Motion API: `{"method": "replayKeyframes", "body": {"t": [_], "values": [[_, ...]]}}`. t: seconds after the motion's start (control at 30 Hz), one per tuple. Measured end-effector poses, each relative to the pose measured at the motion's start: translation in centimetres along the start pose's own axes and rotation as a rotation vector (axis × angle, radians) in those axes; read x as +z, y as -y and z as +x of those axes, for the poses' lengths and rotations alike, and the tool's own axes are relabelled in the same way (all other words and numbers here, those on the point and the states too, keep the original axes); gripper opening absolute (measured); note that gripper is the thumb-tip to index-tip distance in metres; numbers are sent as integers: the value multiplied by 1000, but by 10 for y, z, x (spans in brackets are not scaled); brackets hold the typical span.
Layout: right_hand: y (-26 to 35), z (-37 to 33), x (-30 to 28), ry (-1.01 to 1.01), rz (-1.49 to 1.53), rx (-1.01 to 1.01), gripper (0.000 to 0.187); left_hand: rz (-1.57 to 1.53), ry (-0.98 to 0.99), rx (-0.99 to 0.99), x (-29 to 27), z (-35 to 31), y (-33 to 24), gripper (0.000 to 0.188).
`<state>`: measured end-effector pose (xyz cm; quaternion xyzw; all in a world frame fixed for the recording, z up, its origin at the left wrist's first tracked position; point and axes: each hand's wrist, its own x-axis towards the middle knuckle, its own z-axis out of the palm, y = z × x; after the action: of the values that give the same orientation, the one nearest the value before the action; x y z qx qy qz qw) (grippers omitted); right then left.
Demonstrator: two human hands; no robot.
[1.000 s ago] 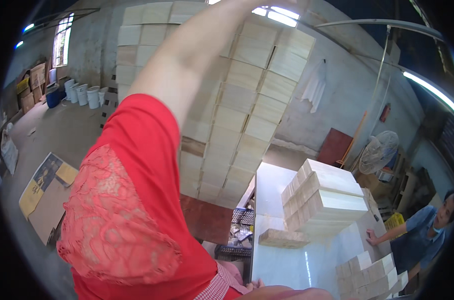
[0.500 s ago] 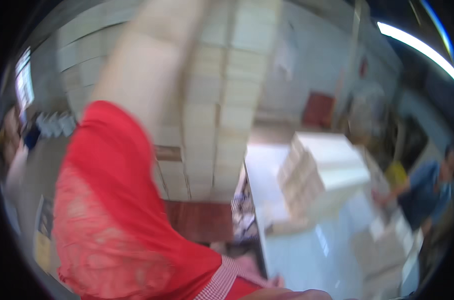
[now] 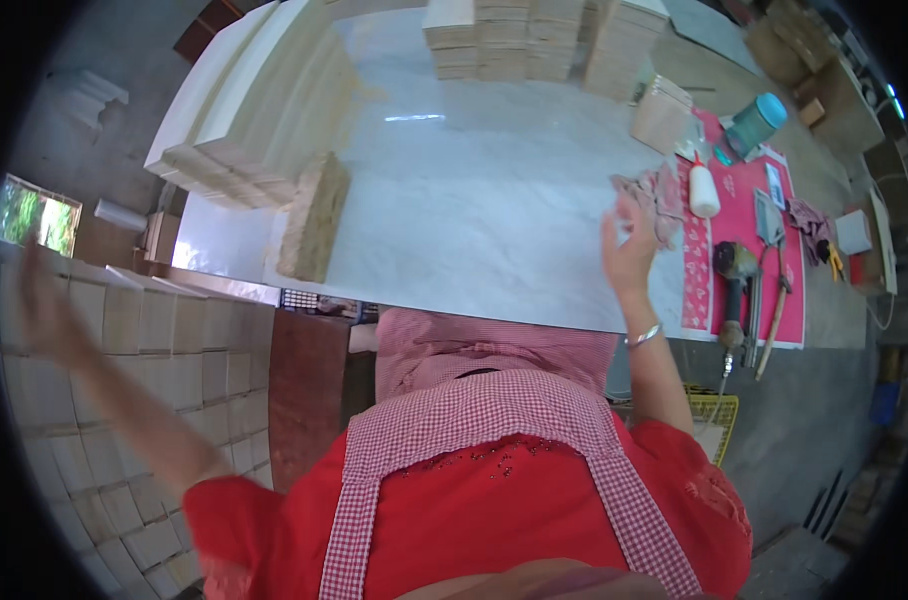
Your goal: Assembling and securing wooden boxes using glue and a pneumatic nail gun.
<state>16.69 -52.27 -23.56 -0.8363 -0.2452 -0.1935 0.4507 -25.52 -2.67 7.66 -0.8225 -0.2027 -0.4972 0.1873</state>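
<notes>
At the far left my left hand [image 3: 42, 305] reaches out beside a stack of pale boards [image 3: 204, 350], blurred, its fingers seemingly stretched and holding nothing visible. My right hand [image 3: 629, 255] is over the white table [image 3: 494, 220], its fingers curled at the edge of a crumpled pinkish rag [image 3: 662, 200]. Thumb and fingers form a loop, and the fingertips overlap the cloth. Just right of the rag stands a white squeeze bottle [image 3: 703, 190] with a red tip. A chunky wooden block [image 3: 314, 218] lies near the table's left front edge.
Tall pale board stacks [image 3: 264, 100] rise at the table's left, with more board stacks [image 3: 529, 40] along the far edge. On a pink mat [image 3: 754, 220] lie a power tool [image 3: 734, 290], a hammer-like tool [image 3: 774, 320] and a teal jar [image 3: 757, 125]. A yellow crate [image 3: 719, 420] sits below.
The view has swung from the tall stacks down to the table and my apron. My left arm, raised high before, now stretches to the left. My right hand now shows at the rag.
</notes>
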Motion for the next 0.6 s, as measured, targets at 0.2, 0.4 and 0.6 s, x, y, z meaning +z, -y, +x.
{"method": "replayKeyframes", "body": {"t": [0.2,0.4,0.6], "values": [[-83,109,9,-220,-177,182,66,-940,380,-1025,132,-158,-285,23],[-86,184,70,-126,-424,506,95,-980,342,-1014,125,-177,-295,23],[-198,173,68,-319,-402,367,87,-808,479,-737,138,-128,-286,35]]}}
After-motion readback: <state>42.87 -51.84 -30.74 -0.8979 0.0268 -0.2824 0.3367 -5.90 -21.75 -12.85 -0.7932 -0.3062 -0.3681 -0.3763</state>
